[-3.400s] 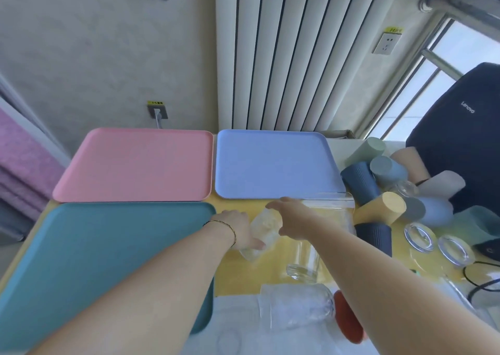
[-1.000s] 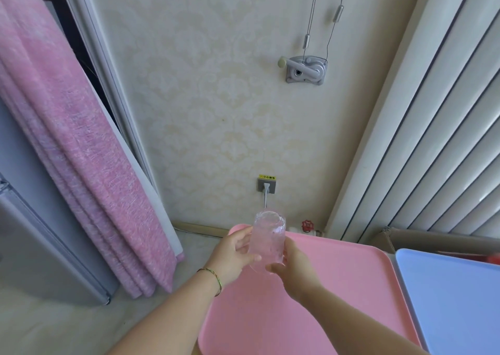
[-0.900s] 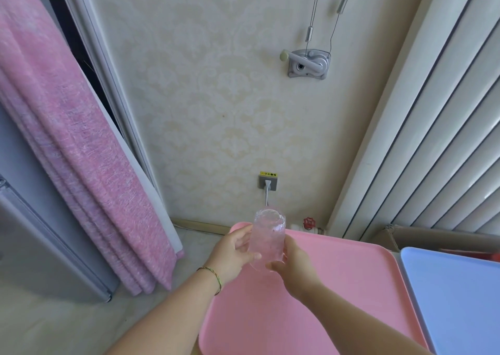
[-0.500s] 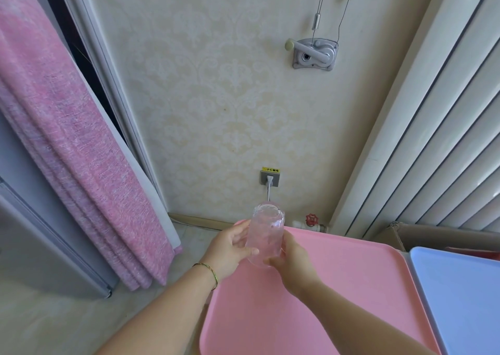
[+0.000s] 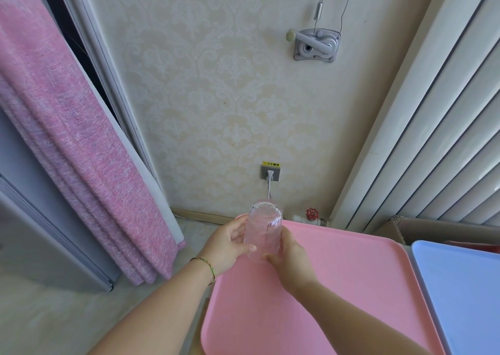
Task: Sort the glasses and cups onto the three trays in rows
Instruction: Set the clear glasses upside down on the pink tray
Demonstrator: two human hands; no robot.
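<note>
A clear textured glass (image 5: 263, 230) is held upside down over the far left corner of the pink tray (image 5: 338, 287). My left hand (image 5: 226, 245) grips its left side and my right hand (image 5: 293, 254) grips its lower right side. Whether the glass touches the tray is hidden by my fingers. The blue tray (image 5: 465, 287) shows only its left part at the right edge. The other cups and glasses are out of view.
A pink curtain (image 5: 67, 143) hangs at the left beside the tray's edge. Behind the tray is a wall with a socket (image 5: 271, 172) and a red valve (image 5: 312, 214). A white radiator (image 5: 433, 127) rises at the right, with a cardboard box (image 5: 433, 228) below it.
Since 3.4 s ago both hands carried the glass from the yellow table to the pink tray's far left corner. In the last second the hands and glass barely moved.
</note>
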